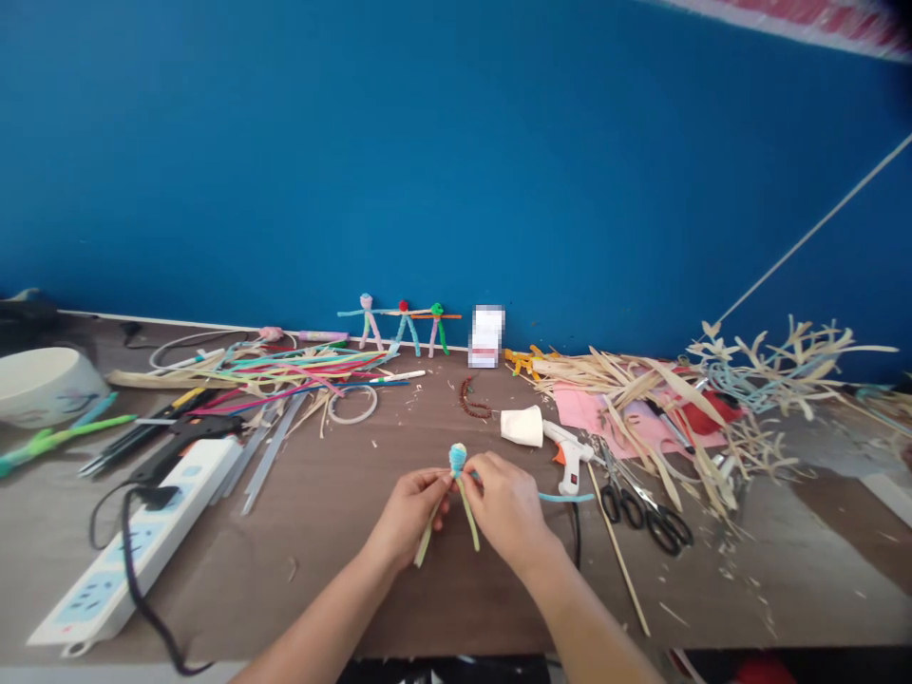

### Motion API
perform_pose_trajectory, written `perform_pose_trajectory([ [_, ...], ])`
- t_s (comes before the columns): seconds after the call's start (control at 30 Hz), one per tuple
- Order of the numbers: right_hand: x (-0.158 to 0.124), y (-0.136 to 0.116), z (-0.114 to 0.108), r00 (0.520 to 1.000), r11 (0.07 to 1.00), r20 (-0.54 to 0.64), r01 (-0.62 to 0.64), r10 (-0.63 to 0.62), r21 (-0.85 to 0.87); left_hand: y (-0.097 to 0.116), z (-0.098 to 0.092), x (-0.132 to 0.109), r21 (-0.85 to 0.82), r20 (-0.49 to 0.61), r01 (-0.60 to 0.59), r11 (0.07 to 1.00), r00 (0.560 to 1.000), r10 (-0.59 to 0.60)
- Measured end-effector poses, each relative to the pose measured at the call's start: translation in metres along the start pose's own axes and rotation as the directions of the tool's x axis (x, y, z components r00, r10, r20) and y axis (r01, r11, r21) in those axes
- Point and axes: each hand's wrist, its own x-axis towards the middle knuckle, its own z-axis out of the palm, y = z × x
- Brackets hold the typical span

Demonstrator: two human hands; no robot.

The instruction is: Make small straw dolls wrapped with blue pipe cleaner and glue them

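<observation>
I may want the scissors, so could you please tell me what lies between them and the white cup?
In the head view, the white glue gun lies between the cup and the scissors, with a thin stick beside them.

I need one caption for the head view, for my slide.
Left hand and right hand hold a blue-headed figure over a cluttered brown table; three fuzzy figures stand by the blue wall.

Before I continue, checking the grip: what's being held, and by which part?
Both hands pinch a small craft piece just below its blue-wrapped top.
</observation>
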Motion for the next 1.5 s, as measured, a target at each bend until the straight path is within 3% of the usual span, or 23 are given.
perform_pose_trajectory([
  [0.37,-0.011,-0.001,0.008,1.0,1.0,-0.004,-0.026,0.026,0.001,-0.01,-0.009,0.004,-0.185,0.067,0.096,0.978,0.994,-0.085],
  [0.63,-0.02,-0.003,0.014,0.993,0.98,0.018,-0.117,0.115,0.161,-0.01,-0.013,-0.005,-0.263,0.105,0.142,0.954,0.987,-0.118],
  [0.93,-0.028,-0.006,0.012,0.987,0.929,0.095,-0.151,0.126,0.338,-0.006,-0.021,-0.022,-0.238,0.269,0.213,0.948,0.952,-0.146],
  [1.07,-0.028,-0.002,0.001,0.991,0.963,0.111,-0.103,0.077,0.249,0.012,-0.038,-0.025,-0.124,0.472,0.203,0.971,0.873,-0.122],
  [1.13,-0.026,0.0,-0.008,0.989,0.987,0.145,-0.044,0.021,0.155,0.027,-0.048,-0.022,-0.035,0.512,0.174,0.984,0.849,-0.132],
  [1.27,-0.019,-0.002,-0.023,0.955,0.993,0.275,0.119,-0.107,-0.025,0.05,-0.049,-0.011,0.185,0.443,0.009,0.983,0.892,-0.092],
  [1.37,-0.014,-0.006,-0.026,0.932,0.975,0.332,0.193,-0.147,-0.109,0.049,-0.034,-0.001,0.462,0.44,-0.151,0.874,0.894,-0.078],
  [1.5,-0.012,-0.009,-0.025,0.917,0.964,0.372,0.215,-0.144,-0.156,0.034,-0.018,0.008,0.701,0.472,-0.365,0.613,0.881,-0.016],
])
